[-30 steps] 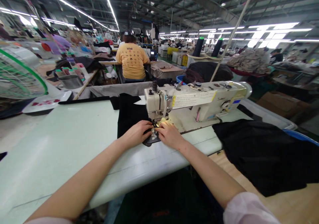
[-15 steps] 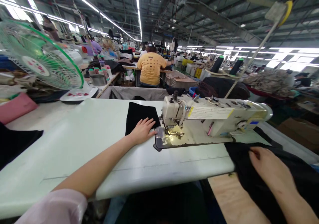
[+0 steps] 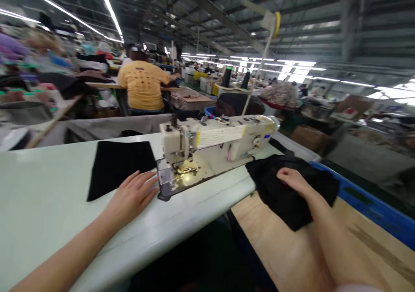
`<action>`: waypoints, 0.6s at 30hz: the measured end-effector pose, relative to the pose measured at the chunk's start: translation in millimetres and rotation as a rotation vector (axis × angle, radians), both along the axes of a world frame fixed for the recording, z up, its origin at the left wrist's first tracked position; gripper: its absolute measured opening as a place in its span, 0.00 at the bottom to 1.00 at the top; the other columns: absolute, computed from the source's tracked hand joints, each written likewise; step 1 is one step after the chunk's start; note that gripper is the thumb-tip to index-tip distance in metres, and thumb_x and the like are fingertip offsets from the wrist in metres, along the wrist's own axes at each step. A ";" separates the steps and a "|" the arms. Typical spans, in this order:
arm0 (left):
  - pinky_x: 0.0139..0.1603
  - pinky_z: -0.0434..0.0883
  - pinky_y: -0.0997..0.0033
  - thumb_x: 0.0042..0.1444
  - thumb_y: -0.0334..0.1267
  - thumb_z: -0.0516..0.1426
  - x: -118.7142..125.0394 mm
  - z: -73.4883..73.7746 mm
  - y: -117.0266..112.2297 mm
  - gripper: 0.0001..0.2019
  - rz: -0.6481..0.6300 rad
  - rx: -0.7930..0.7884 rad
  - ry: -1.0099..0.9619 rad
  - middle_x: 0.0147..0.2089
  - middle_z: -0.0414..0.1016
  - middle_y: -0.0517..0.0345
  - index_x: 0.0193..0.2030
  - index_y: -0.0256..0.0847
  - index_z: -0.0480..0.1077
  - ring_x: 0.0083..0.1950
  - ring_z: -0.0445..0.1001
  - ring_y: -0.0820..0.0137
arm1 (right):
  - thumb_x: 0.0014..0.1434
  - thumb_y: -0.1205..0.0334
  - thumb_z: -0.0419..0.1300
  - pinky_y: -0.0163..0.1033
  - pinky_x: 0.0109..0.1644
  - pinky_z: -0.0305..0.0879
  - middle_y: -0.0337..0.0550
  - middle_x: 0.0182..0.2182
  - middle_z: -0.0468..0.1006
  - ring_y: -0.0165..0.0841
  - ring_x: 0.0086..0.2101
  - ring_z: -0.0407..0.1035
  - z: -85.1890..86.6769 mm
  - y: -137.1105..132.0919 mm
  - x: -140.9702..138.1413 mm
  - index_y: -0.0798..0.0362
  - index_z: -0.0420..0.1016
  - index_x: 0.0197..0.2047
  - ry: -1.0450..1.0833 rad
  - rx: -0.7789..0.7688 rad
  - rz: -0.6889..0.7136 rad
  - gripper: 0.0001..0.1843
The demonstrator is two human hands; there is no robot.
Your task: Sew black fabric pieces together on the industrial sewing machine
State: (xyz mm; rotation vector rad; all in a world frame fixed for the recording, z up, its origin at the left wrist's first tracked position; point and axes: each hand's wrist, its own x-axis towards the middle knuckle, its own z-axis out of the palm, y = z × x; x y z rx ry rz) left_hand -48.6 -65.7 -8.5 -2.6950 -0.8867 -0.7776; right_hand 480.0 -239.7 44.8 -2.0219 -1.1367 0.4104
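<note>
My left hand (image 3: 138,192) lies flat on the pale table, fingers stretched out toward the metal bed of the sewing machine (image 3: 223,140). Beside its fingers is a flat black fabric piece (image 3: 121,166), its near right corner partly behind the hand. Right of the machine, my right hand (image 3: 292,180) has its fingers curled and pinched on a second black fabric piece (image 3: 275,197). That fabric lies rumpled over the table's right end and a wooden board. The machine's lamp lights the presser foot area, where no fabric shows.
A plywood board (image 3: 259,227) adjoins the table's front right, with a blue crate edge (image 3: 366,197) beyond it. A thread stand pole (image 3: 257,75) rises behind the machine. A person in a yellow shirt (image 3: 142,84) sits ahead, facing away.
The view has turned right, so the machine appears farther left. My left hand has slid off the flat black piece toward me. The right-hand fabric has become more bunched on the board.
</note>
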 end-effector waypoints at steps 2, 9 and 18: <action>0.59 0.70 0.42 0.65 0.46 0.50 -0.5 0.2 6.3 0.17 -0.043 0.060 -0.021 0.54 0.79 0.47 0.52 0.45 0.75 0.51 0.79 0.52 | 0.43 0.55 0.55 0.38 0.28 0.57 0.35 0.17 0.65 0.31 0.21 0.61 16.2 -4.0 6.7 0.49 0.63 0.20 0.060 0.090 -0.048 0.08; 0.51 0.76 0.60 0.66 0.36 0.52 40.2 23.8 -36.9 0.12 -0.301 0.088 -0.100 0.46 0.82 0.52 0.50 0.42 0.74 0.45 0.80 0.62 | 0.40 0.61 0.59 0.36 0.31 0.58 0.33 0.18 0.64 0.30 0.24 0.59 55.8 -7.8 -38.8 0.50 0.64 0.19 0.220 0.189 0.078 0.07; 0.68 0.63 0.48 0.62 0.35 0.58 135.5 65.6 -122.1 0.34 -0.504 -0.288 -0.317 0.71 0.58 0.40 0.72 0.43 0.50 0.72 0.57 0.55 | 0.46 0.62 0.61 0.33 0.31 0.64 0.36 0.25 0.73 0.28 0.25 0.68 56.5 -11.4 -175.7 0.53 0.71 0.30 0.832 -0.126 0.618 0.06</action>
